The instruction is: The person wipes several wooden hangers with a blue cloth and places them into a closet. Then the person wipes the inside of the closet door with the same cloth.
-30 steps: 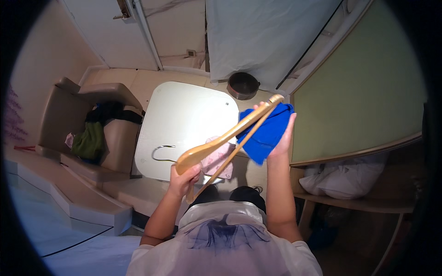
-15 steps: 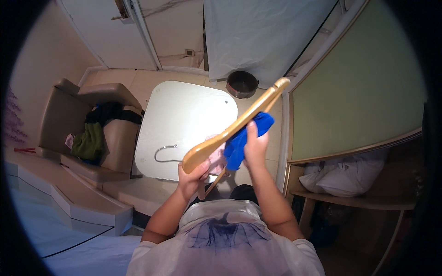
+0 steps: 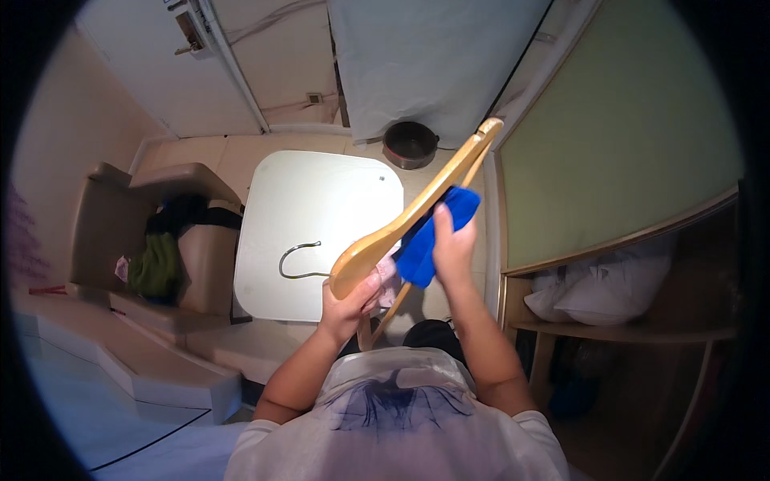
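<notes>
Slanting up to the right in front of me is a light wooden clothes hanger [image 3: 401,226]. My left hand [image 3: 346,309] is closed round it near the metal hook [image 3: 282,260], which points left over the table. In my right hand [image 3: 455,247] is a bunched blue cloth [image 3: 417,260], gripped with the thumb on top. The cloth presses against the underside of the hanger's arm, close to its thin lower bar. A pale pink cloth [image 3: 388,275] shows between my left hand and the blue cloth; whether the left fingers also hold it is hidden.
A white table [image 3: 321,192] with rounded corners stands ahead. To its left, a brown armchair [image 3: 210,256] carries dark and green clothes [image 3: 156,264]. A dark round basin [image 3: 411,146] sits on the floor beyond. On the right, a cabinet shelf [image 3: 642,330] holds white bags [image 3: 613,293].
The view has shifted slightly. The hanger's far end has risen a little in the picture, and my right hand has moved slightly up and right with the blue cloth. Both grips stay closed.
</notes>
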`<state>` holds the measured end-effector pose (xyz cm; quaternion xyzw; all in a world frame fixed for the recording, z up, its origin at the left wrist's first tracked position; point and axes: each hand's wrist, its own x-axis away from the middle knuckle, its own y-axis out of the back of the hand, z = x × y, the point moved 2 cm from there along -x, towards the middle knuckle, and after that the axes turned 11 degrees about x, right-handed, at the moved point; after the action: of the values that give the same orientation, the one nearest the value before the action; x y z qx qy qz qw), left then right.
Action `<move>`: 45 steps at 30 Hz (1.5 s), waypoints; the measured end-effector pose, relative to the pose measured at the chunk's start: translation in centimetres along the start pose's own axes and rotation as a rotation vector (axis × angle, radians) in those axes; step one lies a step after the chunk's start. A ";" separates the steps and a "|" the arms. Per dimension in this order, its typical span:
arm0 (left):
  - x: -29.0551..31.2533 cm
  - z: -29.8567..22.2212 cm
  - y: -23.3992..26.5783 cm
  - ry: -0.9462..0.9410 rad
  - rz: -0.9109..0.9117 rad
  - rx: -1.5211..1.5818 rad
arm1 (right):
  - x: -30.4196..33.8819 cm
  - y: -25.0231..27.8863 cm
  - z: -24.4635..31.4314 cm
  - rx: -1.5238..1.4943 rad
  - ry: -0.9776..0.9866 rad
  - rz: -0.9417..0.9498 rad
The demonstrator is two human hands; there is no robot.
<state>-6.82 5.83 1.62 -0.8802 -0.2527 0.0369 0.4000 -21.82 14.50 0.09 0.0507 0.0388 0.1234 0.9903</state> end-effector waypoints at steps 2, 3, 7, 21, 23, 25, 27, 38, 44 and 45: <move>-0.1 0.7 0.0 0.073 0.054 0.039 | -2.6 1.9 1.3 -0.127 0.038 -0.073; -0.1 1.2 0.0 0.109 0.079 0.059 | -3.7 2.8 2.1 -0.209 0.021 -0.103; 0.5 3.4 0.0 0.159 0.097 -0.075 | -4.7 5.5 3.0 -0.383 -0.052 -0.129; -5.8 6.7 -10.3 0.070 0.089 0.051 | 5.9 9.1 -6.1 0.205 -0.082 -0.019; -7.0 7.4 -12.1 0.067 0.122 0.028 | 7.0 10.7 -6.6 0.179 -0.100 0.050; -7.6 9.1 -13.8 0.083 0.121 0.021 | 7.1 12.3 -7.3 0.222 -0.166 0.002; -7.8 11.1 -15.0 0.079 0.152 0.003 | 5.9 14.4 -8.3 0.240 -0.228 -0.047; -7.9 18.6 -19.3 0.197 0.254 0.116 | 0.6 22.2 -5.7 0.141 -0.025 0.036; -8.8 19.7 -21.7 0.267 0.306 0.100 | 1.4 24.9 -6.0 0.110 -0.064 0.034; -8.9 20.0 -22.1 0.272 0.303 0.110 | 1.4 25.3 -6.1 0.081 -0.038 0.025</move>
<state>-29.10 27.53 2.86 -0.8820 -0.0588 -0.0086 0.4675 -27.07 39.84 -3.29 0.0937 0.0245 0.1330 0.9864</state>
